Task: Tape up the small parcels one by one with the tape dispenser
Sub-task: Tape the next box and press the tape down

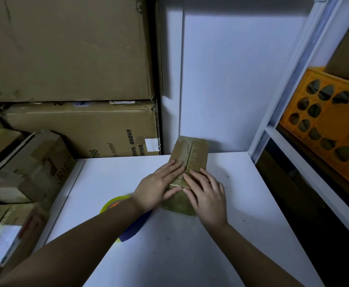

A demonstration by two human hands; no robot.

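A small brown cardboard parcel (192,156) lies on the white table (242,193), its top seam covered with shiny tape. My left hand (159,187) rests flat on its near left part, fingers spread. My right hand (205,193) lies flat on its near right end, over the front edge. Neither hand grips anything. The tape dispenser (115,204), yellow-green with a blue handle (135,226), lies on the table under my left forearm and is mostly hidden.
Large cardboard boxes (70,59) are stacked at the back left, with smaller boxes (30,168) along the table's left edge. A white wall stands behind the parcel. At the right, a white shelf frame (289,83) holds an orange plastic crate (331,125).
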